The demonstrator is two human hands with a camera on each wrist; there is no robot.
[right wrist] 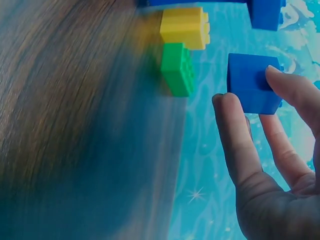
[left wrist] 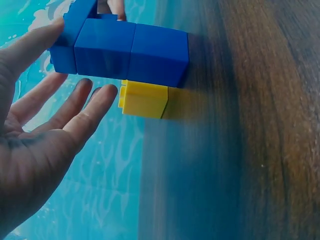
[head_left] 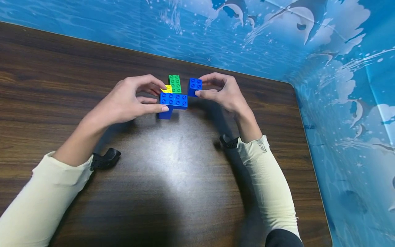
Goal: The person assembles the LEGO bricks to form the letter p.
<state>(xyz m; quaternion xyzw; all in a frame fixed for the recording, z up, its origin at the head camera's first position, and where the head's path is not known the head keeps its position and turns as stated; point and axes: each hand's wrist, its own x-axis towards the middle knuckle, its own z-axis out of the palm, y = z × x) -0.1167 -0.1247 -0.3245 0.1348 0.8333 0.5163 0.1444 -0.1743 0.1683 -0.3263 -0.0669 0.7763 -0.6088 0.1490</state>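
Observation:
In the head view a long blue brick (head_left: 174,100) lies across the top of a blue stack (left wrist: 132,52), jutting out to the right like an arm. My left hand (head_left: 126,99) holds this structure at its left end, thumb on the front and the other fingers behind. Just behind it are a yellow brick (left wrist: 145,99) and a green brick (right wrist: 177,70). My right hand (head_left: 223,91) pinches a square blue brick (right wrist: 254,83) between thumb and fingers, held up off the table and slightly right of the long brick's free end.
Everything happens over a dark wood-grain table (head_left: 172,192). A blue sheet with dolphins (head_left: 123,24) borders its back and right edges. Black wrist straps (head_left: 106,159) show at both cream sleeves (head_left: 268,185).

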